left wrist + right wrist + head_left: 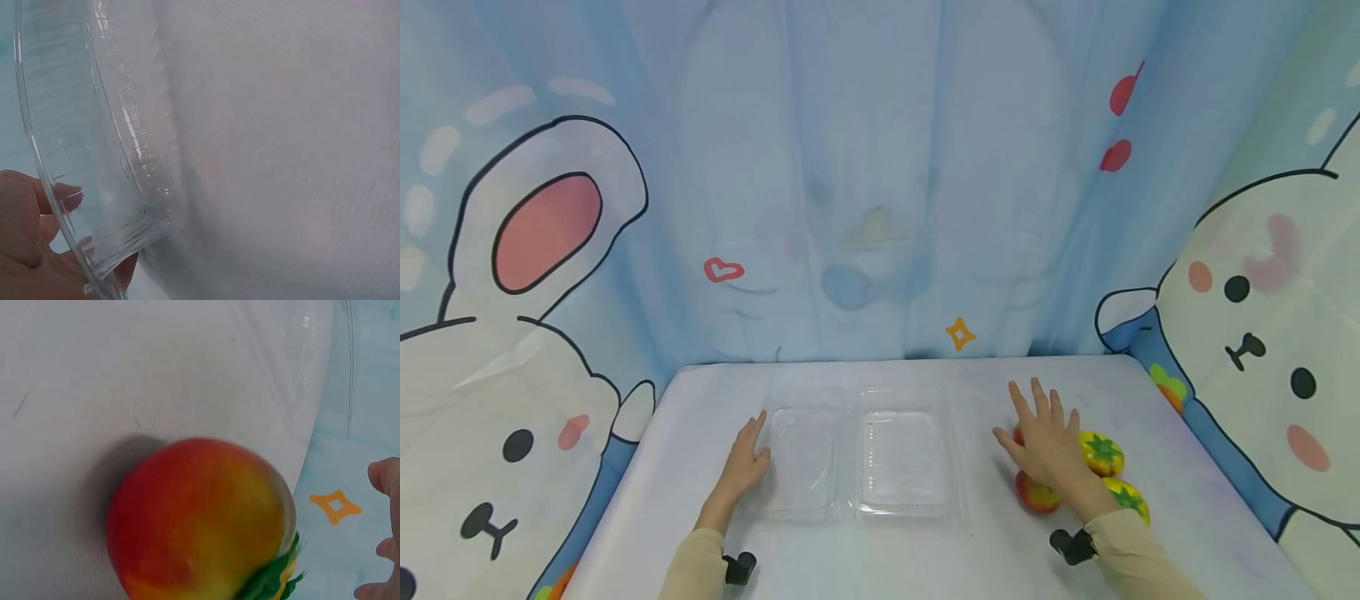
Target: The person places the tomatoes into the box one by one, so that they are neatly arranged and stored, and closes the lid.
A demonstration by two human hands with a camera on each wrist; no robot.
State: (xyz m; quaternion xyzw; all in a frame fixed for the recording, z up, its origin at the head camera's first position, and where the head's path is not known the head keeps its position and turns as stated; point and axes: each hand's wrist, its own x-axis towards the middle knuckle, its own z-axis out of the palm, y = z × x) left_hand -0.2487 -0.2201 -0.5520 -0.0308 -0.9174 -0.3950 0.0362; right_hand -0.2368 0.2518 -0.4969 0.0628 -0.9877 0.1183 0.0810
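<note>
A clear plastic clamshell box lies unfolded on the table, its left half (802, 458) shallow-looking beside the right half (906, 462). My left hand (742, 467) is at the outer left edge of the left half, fingers extended. In the left wrist view, those fingers (70, 197) show through the clear wall. My right hand (1045, 446) spreads its fingers above several fruits and partly hides them. Among these are a red-and-yellow fruit (1037, 493) and yellow ones with green leafy tops (1102, 452). One fruit (194, 519) fills the lower middle of the right wrist view.
A white cloth covers the table (917, 558). Behind it hangs a blue curtain (865, 167) printed with cartoon rabbits. Black wrist cameras sit on the left sleeve (694, 567) and the right sleeve (1138, 550).
</note>
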